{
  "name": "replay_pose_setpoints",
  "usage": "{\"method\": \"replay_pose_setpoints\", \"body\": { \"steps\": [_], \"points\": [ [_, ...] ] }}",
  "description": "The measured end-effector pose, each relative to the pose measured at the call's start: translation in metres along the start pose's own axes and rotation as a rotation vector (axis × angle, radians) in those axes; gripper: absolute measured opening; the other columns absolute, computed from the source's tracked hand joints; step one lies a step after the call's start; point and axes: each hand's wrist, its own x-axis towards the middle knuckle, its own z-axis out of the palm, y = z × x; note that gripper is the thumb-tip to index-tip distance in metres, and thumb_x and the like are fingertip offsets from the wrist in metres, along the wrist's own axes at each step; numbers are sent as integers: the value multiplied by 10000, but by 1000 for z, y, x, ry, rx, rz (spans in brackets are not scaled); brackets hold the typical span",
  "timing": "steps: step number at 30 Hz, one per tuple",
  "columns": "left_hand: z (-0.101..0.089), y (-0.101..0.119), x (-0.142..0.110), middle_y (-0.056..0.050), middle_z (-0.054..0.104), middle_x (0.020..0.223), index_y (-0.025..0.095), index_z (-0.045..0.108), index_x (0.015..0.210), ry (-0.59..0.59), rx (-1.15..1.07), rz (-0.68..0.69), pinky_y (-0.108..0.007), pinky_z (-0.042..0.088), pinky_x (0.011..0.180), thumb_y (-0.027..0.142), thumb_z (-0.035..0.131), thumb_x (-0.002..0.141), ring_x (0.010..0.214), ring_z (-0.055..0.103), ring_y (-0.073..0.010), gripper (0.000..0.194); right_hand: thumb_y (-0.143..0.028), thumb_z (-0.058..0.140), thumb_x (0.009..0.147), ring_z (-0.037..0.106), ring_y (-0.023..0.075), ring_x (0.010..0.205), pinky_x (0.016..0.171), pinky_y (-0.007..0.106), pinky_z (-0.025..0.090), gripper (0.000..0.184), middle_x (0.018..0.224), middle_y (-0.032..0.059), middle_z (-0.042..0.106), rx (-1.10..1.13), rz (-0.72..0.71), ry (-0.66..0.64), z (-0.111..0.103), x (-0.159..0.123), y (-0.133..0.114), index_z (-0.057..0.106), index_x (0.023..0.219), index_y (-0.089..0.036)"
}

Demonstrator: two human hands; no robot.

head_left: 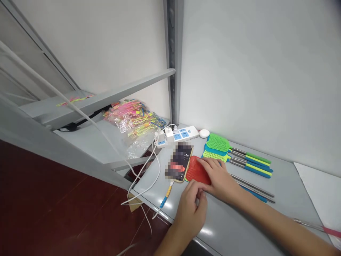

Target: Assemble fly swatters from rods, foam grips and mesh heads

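Observation:
My right hand (220, 177) lies flat, fingers stretched, on the red mesh head of a fly swatter (195, 170) on the grey table. My left hand (191, 209) is just in front of it, fingers curled in a pinch near the swatter's lower edge; what it grips, if anything, is hidden. A phone (179, 161) with a lit screen lies left of the red head, with a charging cable (165, 198) plugged into it. Green, blue and yellow fly swatters (218, 146) lie stacked behind my right hand, metal handles pointing right.
A white power strip (177, 136) and a small white round device (204, 133) sit by the wall. Bags of colourful items (131, 117) lie on a lower shelf at left. A white sheet (321, 190) is at far right. The table's front edge (160, 209) runs near my left hand.

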Motion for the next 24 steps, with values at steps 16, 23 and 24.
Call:
{"method": "replay_pose_setpoints", "body": {
  "steps": [16,23,24],
  "points": [
    [0,-3,3,-40,599,933,206,556,984,35,324,163,-294,456,787,149,374,967,887,569,-172,191,-388,527,941,449,304,1273,1028,502,358,392,1398,136,518,-61,-63,0,-28,-43,8,571,1293,-221],
    [16,0,28,-103,562,1299,241,516,1316,8,805,333,-505,316,1044,312,577,912,1205,468,-298,415,-417,531,938,467,291,1279,994,491,415,365,1405,75,520,-150,93,39,-68,-173,81,561,1291,-325],
    [18,-1,31,-100,563,1321,251,513,1329,9,834,336,-524,289,1065,337,598,903,1221,465,-304,443,-419,536,935,478,291,1270,983,487,425,369,1403,66,521,-155,127,41,-70,-195,93,556,1294,-341]
  ]
}}
